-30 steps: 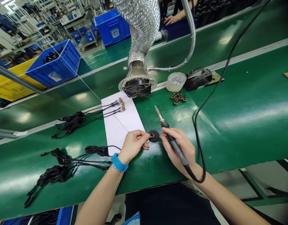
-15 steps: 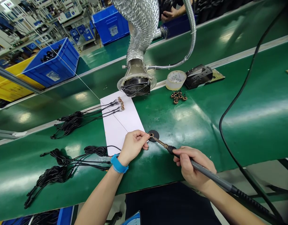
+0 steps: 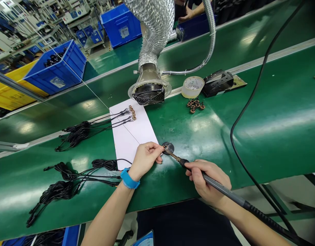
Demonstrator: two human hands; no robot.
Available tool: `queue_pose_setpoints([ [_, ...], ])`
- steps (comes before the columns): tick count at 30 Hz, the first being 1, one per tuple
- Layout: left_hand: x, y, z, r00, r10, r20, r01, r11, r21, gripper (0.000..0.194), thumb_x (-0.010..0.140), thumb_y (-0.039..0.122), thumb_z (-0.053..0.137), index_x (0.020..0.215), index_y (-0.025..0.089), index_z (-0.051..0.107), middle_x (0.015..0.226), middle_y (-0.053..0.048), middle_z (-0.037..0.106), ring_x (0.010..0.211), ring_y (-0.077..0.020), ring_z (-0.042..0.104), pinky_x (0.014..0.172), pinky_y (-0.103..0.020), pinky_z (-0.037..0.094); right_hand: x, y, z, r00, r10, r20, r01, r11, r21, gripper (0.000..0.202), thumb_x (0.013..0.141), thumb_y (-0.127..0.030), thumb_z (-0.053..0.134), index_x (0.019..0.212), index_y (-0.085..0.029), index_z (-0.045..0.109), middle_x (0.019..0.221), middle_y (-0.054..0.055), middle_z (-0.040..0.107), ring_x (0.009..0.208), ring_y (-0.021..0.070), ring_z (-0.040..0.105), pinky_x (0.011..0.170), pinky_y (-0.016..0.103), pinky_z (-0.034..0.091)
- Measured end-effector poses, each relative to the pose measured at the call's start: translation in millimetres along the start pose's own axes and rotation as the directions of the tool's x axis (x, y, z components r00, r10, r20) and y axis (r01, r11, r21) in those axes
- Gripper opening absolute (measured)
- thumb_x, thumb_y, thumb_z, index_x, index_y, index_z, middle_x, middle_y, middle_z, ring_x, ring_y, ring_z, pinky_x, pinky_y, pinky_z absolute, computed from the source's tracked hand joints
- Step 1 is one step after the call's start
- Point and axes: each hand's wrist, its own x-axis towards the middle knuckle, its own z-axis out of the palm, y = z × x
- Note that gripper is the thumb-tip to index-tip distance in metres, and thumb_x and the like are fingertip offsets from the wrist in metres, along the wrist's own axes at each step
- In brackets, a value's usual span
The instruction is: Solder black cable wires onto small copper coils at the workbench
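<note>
My right hand (image 3: 211, 181) grips a soldering iron (image 3: 221, 189), its metal tip slanting down to the left onto a small dark round pad (image 3: 169, 145). A small copper-wound ring coil (image 3: 164, 148) lies at the pad's left side, partly hidden by fingers and tip. My left hand (image 3: 147, 157), with a blue band (image 3: 129, 179) at the wrist, is pinched closed beside the coil. A thin solder wire (image 3: 96, 101) runs from the upper left into this hand; whether its fingers also touch the coil I cannot tell.
Cable bundles (image 3: 78, 135) lie left, some reaching coils (image 3: 132, 112) on a white sheet (image 3: 126, 140). A fume extractor (image 3: 149, 89) hangs ahead. Loose ring coils (image 3: 195, 105), a tape roll (image 3: 192, 87) and a black metal holder (image 3: 219, 83) stand right. The iron's cord (image 3: 234, 133) loops across the bench.
My right hand has shifted slightly left with the soldering iron, and the tip now covers more of the coil. The cord has swung left. My left hand is nearly still.
</note>
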Motion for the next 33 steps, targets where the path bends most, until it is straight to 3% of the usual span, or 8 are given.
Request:
queue_pose_setpoints([
  [11,0.1,-0.1,-0.1,1.000,-0.012,0.006,0.012,1.000,0.010,0.029,0.083,0.038,0.071,0.081,0.010,0.067,0.054,-0.002,0.062,0.049,-0.0108,0.059,0.053,-0.021,0.048,-6.1,4.9,-2.2,0.999,0.015,-0.041,-0.016,1.000,-0.025,0.017,0.090,-0.011,0.056,0.094,-0.021,0.069,0.062,-0.006,0.068,0.053,0.0115,0.066,0.063,0.029,0.058],
  [22,0.9,-1.9,-0.8,1.000,0.000,0.018,0.000,1.000,0.004,0.029,0.084,0.039,0.071,0.080,0.010,0.067,0.053,-0.002,0.062,0.049,-0.0109,0.058,0.053,-0.021,0.048,-2.3,5.5,-0.3,0.999,-0.038,-0.006,0.038,0.999,0.006,0.017,0.090,-0.010,0.056,0.095,-0.021,0.068,0.061,-0.006,0.067,0.053,0.0086,0.064,0.058,0.023,0.055],
  [33,2.1,-2.6,-1.1,1.000,0.003,0.025,-0.003,1.000,0.007,0.029,0.084,0.039,0.070,0.079,0.010,0.066,0.054,-0.002,0.063,0.049,-0.0107,0.058,0.053,-0.021,0.048,-5.3,6.6,-1.0,0.999,-0.024,-0.030,0.023,1.000,-0.013,0.017,0.090,-0.010,0.056,0.095,-0.021,0.068,0.062,-0.006,0.068,0.055,0.0105,0.066,0.062,0.026,0.056],
])
